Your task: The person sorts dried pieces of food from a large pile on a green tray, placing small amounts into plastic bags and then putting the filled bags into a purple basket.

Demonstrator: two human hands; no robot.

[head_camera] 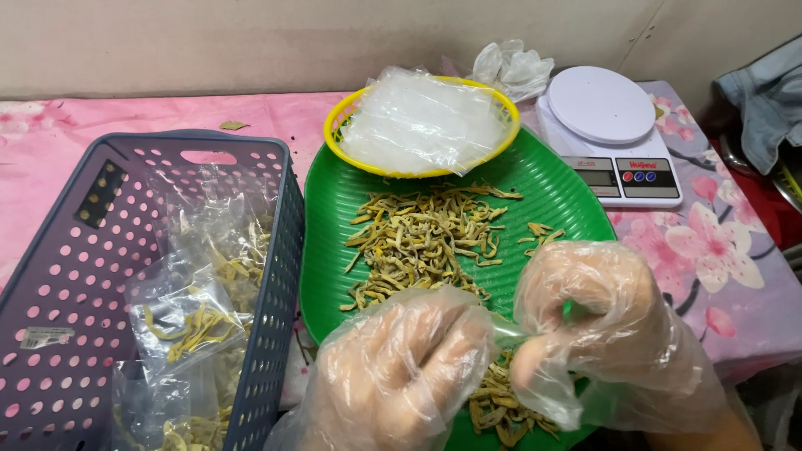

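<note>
Your gloved left hand [401,367] and right hand [597,330] curl together, pinching a small bag [507,332] above the green tray's [330,250] near edge.

My table against a plain wall

A pink floral tablecloth [718,250] covered it; the beige wall [251,42] crossed the frame's top.
</note>
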